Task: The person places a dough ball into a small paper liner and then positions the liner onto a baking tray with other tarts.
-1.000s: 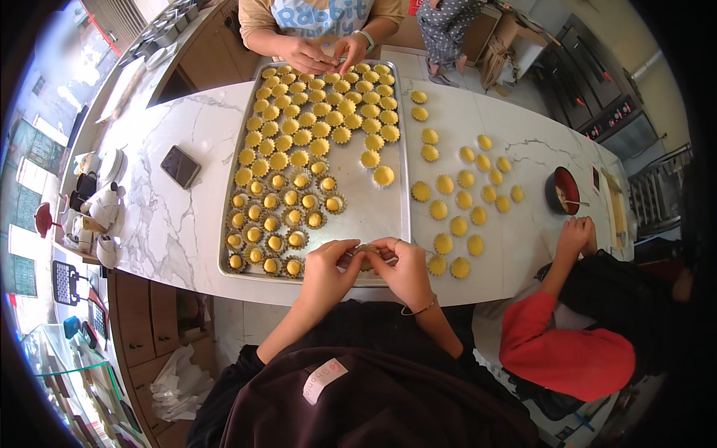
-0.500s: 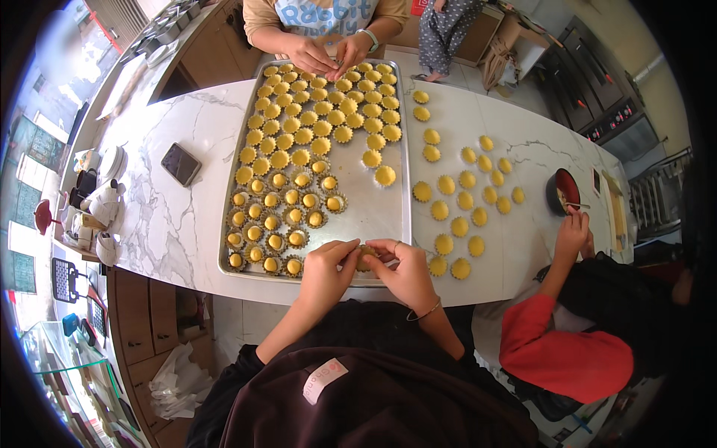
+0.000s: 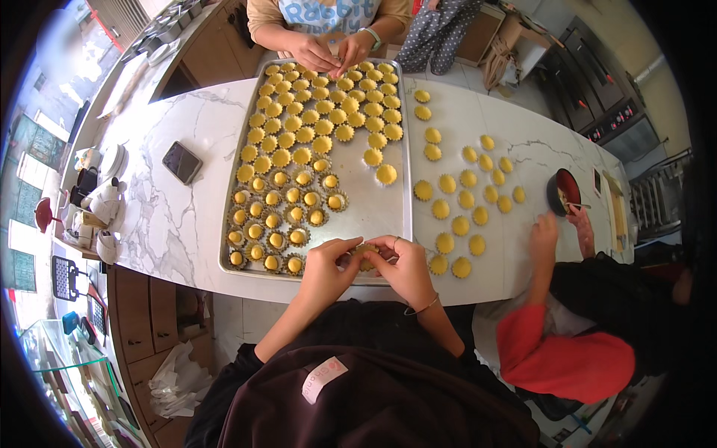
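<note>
Both my hands meet over the near edge of a large metal baking tray. Between their fingertips is a small fluted tart mould with yellow dough in it; my left hand pinches its left side. On its other side my right hand grips the rim, thumb at the dough. Just beyond my left hand, several moulds holding round dough balls fill the tray's near left. Pressed yellow tart shells cover the far part of the tray.
More tart shells stand on the marble table to the right. A phone lies left of the tray. Across the table, a co-worker's hands work over the tray. At right, a red-sleeved person sits near a dark bowl.
My hands stay on the same mould, with only slight finger movement. The red-sleeved person's near hand has drawn back from the bowl. The patterned trousers at the back have shifted left.
</note>
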The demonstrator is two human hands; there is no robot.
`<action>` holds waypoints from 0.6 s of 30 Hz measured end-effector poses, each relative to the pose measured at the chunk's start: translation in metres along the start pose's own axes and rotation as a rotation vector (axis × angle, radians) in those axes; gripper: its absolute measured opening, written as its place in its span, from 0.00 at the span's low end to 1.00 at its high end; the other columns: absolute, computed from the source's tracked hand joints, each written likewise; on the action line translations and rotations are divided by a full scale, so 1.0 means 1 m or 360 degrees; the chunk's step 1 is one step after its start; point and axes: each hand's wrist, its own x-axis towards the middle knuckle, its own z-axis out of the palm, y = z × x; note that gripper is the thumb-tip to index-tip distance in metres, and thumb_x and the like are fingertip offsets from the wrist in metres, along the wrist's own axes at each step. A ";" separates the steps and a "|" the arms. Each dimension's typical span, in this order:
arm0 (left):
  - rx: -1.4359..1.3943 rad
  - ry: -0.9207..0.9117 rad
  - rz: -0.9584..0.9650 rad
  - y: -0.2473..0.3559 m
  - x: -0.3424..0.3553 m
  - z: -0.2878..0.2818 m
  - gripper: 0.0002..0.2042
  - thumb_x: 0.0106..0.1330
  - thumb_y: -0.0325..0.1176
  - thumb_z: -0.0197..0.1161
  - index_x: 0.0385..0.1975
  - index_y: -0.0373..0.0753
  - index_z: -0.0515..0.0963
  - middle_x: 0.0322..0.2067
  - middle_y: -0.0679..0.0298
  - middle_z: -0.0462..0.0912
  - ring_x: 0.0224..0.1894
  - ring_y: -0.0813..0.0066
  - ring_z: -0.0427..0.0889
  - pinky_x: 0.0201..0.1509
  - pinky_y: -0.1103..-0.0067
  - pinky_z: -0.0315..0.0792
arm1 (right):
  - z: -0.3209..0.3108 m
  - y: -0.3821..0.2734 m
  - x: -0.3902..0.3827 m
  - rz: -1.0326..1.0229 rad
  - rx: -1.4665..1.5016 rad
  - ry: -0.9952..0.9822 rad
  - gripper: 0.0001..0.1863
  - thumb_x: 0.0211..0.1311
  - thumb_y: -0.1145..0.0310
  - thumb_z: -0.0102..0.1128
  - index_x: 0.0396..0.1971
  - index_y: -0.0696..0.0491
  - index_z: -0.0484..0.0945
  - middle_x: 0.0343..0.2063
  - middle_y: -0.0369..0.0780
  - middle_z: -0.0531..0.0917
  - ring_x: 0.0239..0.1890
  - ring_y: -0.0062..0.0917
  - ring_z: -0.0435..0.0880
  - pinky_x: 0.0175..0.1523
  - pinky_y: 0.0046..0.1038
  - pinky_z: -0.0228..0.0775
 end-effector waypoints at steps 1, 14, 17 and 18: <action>-0.0063 -0.0012 -0.0020 0.004 -0.001 -0.002 0.12 0.55 0.24 0.63 0.40 0.29 0.79 0.28 0.54 0.81 0.25 0.72 0.82 0.31 0.81 0.75 | 0.000 0.005 0.000 0.0018 -0.0001 0.0006 0.11 0.53 0.75 0.63 0.37 0.61 0.78 0.27 0.43 0.84 0.27 0.23 0.84 0.31 0.21 0.75; -0.0082 0.0002 -0.0023 0.008 -0.001 -0.003 0.10 0.57 0.24 0.62 0.38 0.31 0.80 0.27 0.58 0.81 0.28 0.76 0.80 0.34 0.82 0.74 | -0.002 -0.007 0.001 0.0202 0.0035 -0.0035 0.10 0.56 0.73 0.62 0.36 0.61 0.79 0.27 0.43 0.84 0.27 0.23 0.84 0.32 0.21 0.75; -0.0038 0.0087 0.0058 0.000 0.000 0.002 0.08 0.56 0.25 0.62 0.35 0.31 0.80 0.25 0.55 0.81 0.23 0.69 0.81 0.29 0.79 0.73 | -0.002 -0.007 -0.001 0.0085 -0.0046 -0.0059 0.11 0.56 0.73 0.62 0.38 0.61 0.79 0.28 0.44 0.84 0.28 0.25 0.85 0.33 0.22 0.76; -0.0039 0.0088 0.0056 0.000 0.000 0.001 0.08 0.56 0.25 0.62 0.35 0.31 0.80 0.25 0.55 0.81 0.23 0.69 0.81 0.29 0.79 0.73 | -0.002 -0.007 -0.002 -0.0018 -0.0101 -0.0056 0.11 0.56 0.73 0.61 0.39 0.61 0.79 0.28 0.44 0.84 0.28 0.25 0.85 0.33 0.22 0.76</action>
